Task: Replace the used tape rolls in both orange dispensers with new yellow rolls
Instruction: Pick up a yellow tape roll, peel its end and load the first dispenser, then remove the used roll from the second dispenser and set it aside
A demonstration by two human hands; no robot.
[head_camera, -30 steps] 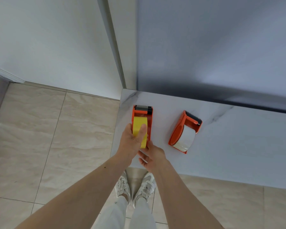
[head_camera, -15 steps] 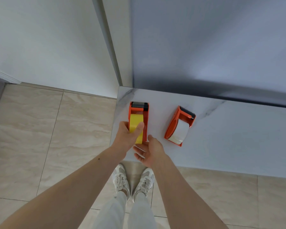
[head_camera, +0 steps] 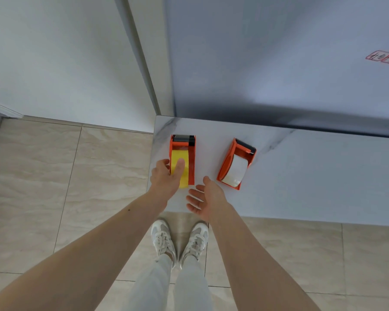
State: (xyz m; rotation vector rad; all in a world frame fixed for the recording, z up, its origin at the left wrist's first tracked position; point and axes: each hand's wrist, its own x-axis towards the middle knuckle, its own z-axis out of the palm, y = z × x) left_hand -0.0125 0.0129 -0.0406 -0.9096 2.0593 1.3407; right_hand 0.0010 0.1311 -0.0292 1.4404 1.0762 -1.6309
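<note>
Two orange dispensers lie on the white marble counter [head_camera: 301,176]. The left dispenser [head_camera: 191,160] holds a yellow roll [head_camera: 179,156]. My left hand [head_camera: 165,176] grips this dispenser, thumb on top of the yellow roll and fingers on its left side. The right dispenser [head_camera: 228,160] lies tilted and holds a white roll [head_camera: 236,171]. My right hand [head_camera: 206,198] hovers palm up with fingers spread near the counter's front edge, between the two dispensers, holding nothing.
A grey wall panel [head_camera: 279,63] rises right behind the counter, with a red stamp [head_camera: 383,57] at the far right. Beige floor tiles [head_camera: 54,176] lie to the left and below. My white shoes [head_camera: 180,241] stand at the counter's corner.
My right hand has let go of the left dispenser's near end and drawn back to the right, opening palm up. My left hand stays on the yellow roll.
</note>
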